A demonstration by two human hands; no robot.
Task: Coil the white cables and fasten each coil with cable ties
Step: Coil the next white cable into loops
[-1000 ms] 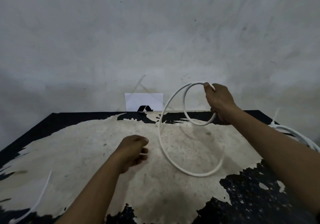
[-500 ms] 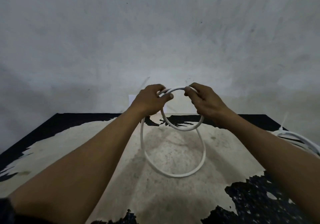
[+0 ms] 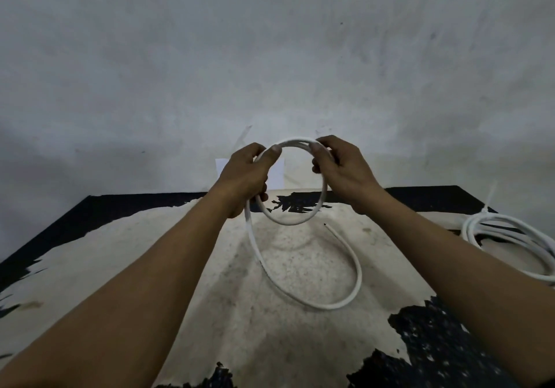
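The left hand point(image 3: 246, 177) and the right hand point(image 3: 345, 171) each pinch with curled fingers the top of the white cable point(image 3: 288, 222), held as a raised loop above the far edge of the tabletop point(image 3: 150, 252), its tail curving down onto the middle, and a tied coil point(image 3: 510, 236) lies at the right edge.

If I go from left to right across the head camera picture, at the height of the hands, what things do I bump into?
left hand → white cable loop held up between both hands → right hand → coil of white cable lying at the far right
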